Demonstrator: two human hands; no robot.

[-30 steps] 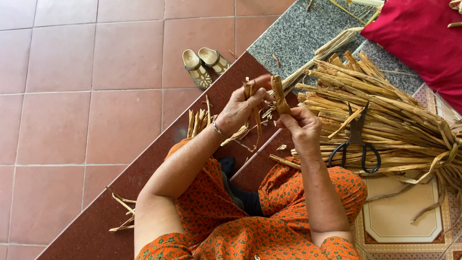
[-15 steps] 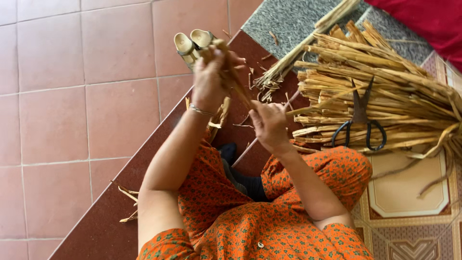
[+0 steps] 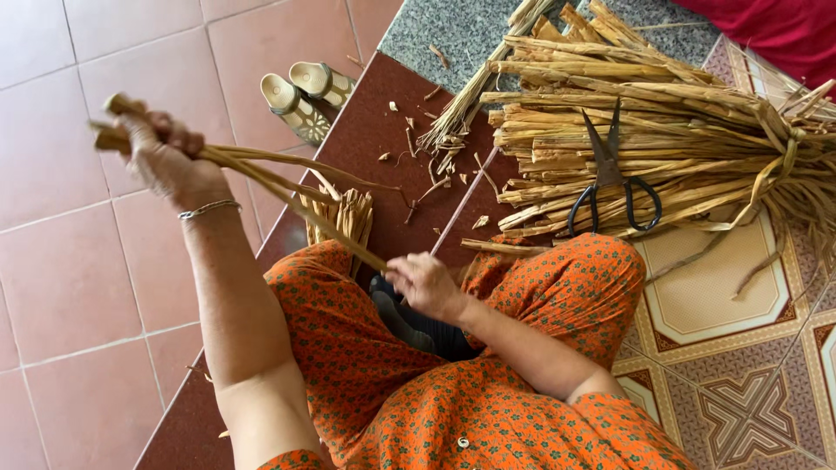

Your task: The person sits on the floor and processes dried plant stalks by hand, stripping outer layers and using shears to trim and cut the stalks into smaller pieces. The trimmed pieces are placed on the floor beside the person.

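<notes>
The floor (image 3: 78, 261) is salmon tile under the raised left hand (image 3: 165, 157), with a dark red step (image 3: 374, 130) running between both hands and patterned tile (image 3: 740, 383) beyond the right hand (image 3: 424, 285). A pair of pale slippers (image 3: 305, 94) lies on the floor just past the left hand. Past the right hand lies a heap of dried stalks (image 3: 697, 148) with black scissors (image 3: 610, 174) on top, a short cut bundle (image 3: 344, 218) and scattered scraps (image 3: 418, 157) between.
</notes>
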